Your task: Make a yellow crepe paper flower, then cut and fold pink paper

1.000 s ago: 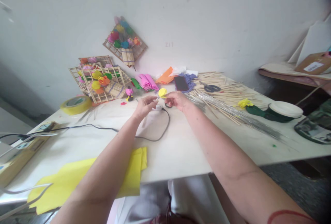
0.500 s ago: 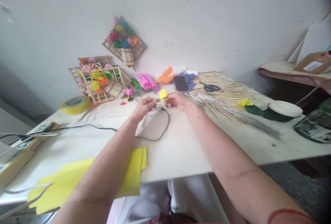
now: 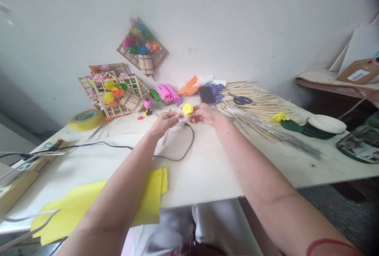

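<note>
Flower: here it is, yellow (image 3: 187,109), held up between both hands, petals gathered into a rounded head.
Left hand (image 3: 166,122): fingertips pinched together just beside it, apparently on a stem; too small to be sure.
Right hand (image 3: 205,114): thumb and fingers pinching the flower's edge.
Progress: head looks shaped; what's left, can't tell.
Right of the hands: wires (image 3: 266,128).
Below the left hand: yellow paper (image 3: 150,199).

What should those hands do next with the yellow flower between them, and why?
Maybe the right hand should gently press the edge of the flower, because it is beside that edge while the left hand seems to hold the flower.
</note>
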A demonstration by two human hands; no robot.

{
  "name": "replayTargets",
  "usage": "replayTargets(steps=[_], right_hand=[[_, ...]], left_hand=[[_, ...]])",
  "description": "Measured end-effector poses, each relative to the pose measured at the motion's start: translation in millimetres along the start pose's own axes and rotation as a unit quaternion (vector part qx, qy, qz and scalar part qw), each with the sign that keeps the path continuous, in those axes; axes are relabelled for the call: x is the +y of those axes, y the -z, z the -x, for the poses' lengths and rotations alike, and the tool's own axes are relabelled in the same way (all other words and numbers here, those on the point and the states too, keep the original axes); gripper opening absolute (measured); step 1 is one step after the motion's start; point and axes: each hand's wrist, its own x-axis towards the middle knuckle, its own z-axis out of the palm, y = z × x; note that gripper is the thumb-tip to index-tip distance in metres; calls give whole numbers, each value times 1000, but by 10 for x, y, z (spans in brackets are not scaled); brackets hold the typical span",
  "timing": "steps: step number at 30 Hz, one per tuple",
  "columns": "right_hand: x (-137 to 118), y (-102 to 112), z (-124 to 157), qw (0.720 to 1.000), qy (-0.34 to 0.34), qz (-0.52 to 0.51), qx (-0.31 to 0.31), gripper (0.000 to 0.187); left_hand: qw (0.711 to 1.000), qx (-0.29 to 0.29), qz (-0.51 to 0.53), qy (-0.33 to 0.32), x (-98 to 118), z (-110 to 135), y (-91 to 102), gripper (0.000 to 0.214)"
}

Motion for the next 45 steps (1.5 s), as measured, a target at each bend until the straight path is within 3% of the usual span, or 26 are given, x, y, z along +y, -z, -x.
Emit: replayTargets(steps=[4,18,23,36,45], right_hand=[[-20,8,8,999,15,29,-15,8],[-85,-109,17,987,96,117,44,4],[-45,-133,-28,989,84,86,84,5],[19,-129,-68,996,63,12,60,10],[34,-61,-71,998,-4,45,36,16]], left_hand=[[1000,4,2,1,2,-2,-7,27],[999,-1,30,-25,25,-1,-41,28],[995,-33,92,27,32,-2,-41,29],[954,-57,218,197,58,-14,-23,12],[959,-66,207,182,35,4,-13,14]])
